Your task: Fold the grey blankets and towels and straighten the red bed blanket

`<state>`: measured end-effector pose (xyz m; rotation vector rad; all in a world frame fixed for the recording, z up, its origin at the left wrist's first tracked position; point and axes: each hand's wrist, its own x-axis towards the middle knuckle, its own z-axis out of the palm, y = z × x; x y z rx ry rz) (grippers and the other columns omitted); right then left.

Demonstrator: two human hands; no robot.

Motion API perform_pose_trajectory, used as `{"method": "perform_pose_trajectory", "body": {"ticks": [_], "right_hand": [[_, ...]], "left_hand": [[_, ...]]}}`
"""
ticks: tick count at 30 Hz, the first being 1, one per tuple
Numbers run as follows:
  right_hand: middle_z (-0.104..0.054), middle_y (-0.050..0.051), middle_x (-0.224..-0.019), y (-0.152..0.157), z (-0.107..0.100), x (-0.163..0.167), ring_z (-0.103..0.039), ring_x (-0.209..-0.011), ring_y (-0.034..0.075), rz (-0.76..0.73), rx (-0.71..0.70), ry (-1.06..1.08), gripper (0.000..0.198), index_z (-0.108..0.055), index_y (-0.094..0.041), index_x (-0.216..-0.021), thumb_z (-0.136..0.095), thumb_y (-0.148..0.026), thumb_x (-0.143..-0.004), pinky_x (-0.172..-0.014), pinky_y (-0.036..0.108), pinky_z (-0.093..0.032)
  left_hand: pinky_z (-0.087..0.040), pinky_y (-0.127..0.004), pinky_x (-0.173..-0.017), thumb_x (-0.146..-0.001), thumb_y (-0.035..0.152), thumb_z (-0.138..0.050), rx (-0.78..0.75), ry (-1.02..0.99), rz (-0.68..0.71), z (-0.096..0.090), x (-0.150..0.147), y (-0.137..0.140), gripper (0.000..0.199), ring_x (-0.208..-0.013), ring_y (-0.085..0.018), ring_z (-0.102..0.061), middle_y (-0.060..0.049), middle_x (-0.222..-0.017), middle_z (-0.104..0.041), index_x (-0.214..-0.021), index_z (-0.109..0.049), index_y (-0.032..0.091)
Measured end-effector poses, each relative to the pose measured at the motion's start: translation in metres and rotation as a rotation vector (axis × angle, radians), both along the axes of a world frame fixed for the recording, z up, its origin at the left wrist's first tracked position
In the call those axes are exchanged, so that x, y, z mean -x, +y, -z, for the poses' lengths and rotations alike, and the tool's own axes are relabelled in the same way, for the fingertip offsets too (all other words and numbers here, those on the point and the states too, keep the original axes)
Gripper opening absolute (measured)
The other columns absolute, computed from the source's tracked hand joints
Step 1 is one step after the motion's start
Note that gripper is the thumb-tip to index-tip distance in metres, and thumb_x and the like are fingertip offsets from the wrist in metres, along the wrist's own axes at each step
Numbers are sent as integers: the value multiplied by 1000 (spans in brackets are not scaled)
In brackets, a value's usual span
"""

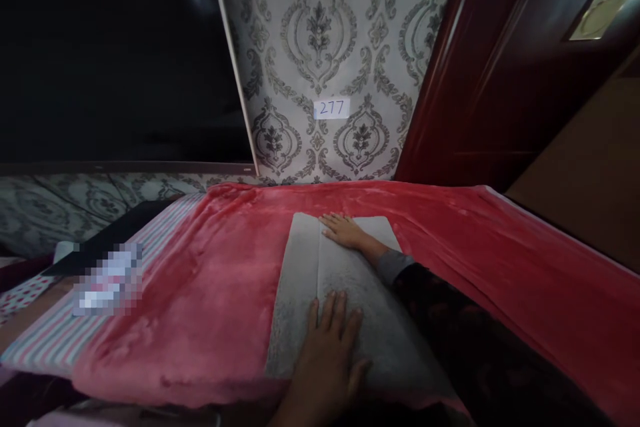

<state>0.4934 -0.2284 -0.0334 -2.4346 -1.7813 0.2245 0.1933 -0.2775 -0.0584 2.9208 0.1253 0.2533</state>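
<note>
A grey, towel-like cloth (300,280) lies flat on a red plush blanket (215,287), with a straight crease running down from its far edge. Near the close end of the cloth, my left hand (327,353) rests palm down with its fingers spread. Farther off, my right hand (345,230) lies flat by the cloth's far edge, fingers stretched out toward the left. Both hands are open and grip nothing. The dark right sleeve (460,320) hides part of the cloth's right side.
A striped cloth (170,233) shows under the blanket's left side, with a blurred item (110,280) on it. Behind are a large dark screen (115,60), patterned wallpaper (320,33) bearing a "277" label (332,108), and a dark red door frame (440,80) at right.
</note>
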Motion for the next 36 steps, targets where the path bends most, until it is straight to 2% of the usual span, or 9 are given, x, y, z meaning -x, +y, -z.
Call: {"method": "perform_pose_trajectory", "body": {"ticks": [4,7,11,14,16,23,29,32,36], "right_hand": [[-18,5,-167,-1,-8,4,-15,-153,28,35,27,-38,62,-22,-24,-161,-25,-50,-105,-122,55,-14],[-16,7,-167,-5,-19,20,-12,-153,31,37,17,-74,62,-22,-25,-161,-27,-49,-105,-120,59,-15],[-14,5,-167,-17,-26,63,-7,-154,33,-246,-64,-91,63,-25,-33,-160,-34,-58,-103,-119,62,-14],[-17,3,-167,-22,-20,92,-7,-154,32,-481,-20,-39,63,-28,-38,-158,-36,-63,-101,-119,62,-12],[-17,3,-167,-17,-15,99,-9,-154,31,-533,-1,-11,65,-25,-37,-159,-37,-64,-101,-120,62,-12],[-15,6,-167,36,-3,70,-10,-154,27,-384,-5,-37,67,-26,-29,-160,-32,-63,-102,-122,53,-14],[-15,7,-167,65,2,51,-13,-154,27,-265,-22,-37,63,-28,-28,-160,-29,-57,-104,-122,52,-17],[-13,6,-168,72,2,47,-13,-154,26,-215,-6,-16,63,-25,-28,-160,-27,-56,-104,-122,53,-19],[-14,6,-167,74,-8,50,-11,-154,26,-180,15,-21,62,-24,-27,-161,-28,-52,-104,-122,55,-18]], "left_hand": [[-20,-69,-121,-93,45,-56,53,-9,-5,-3,0,-2,72,-155,-35,-13,-10,-168,-17,-157,-27,31],[-19,-68,-122,-94,51,-53,100,5,17,-15,7,0,67,-154,-35,-16,-11,-166,-23,-154,-35,28],[-15,-70,-122,-92,51,-58,92,10,44,-31,28,13,65,-153,-34,-22,-11,-162,-34,-152,-40,33],[-17,-76,-117,-83,44,-73,52,28,-4,-29,41,24,77,-152,-39,-22,-8,-164,-30,-152,-37,42],[-19,-79,-114,-78,40,-77,48,50,-36,-21,45,29,85,-151,-43,-22,-7,-165,-25,-152,-35,46],[-19,-77,-115,-75,47,-78,19,31,-2,13,43,34,95,-151,-45,-21,-4,-168,-13,-155,-26,47],[-12,-75,-117,-71,60,-76,-56,-70,-57,43,36,36,91,-149,-46,-24,-3,-168,-19,-151,-35,48],[-14,-74,-117,-68,62,-78,-76,-95,-1,49,35,41,98,-147,-46,-29,-4,-167,-21,-153,-31,48],[-16,-73,-117,-73,60,-75,-71,-100,6,41,38,44,94,-148,-45,-27,-3,-168,-19,-154,-28,48]]}}
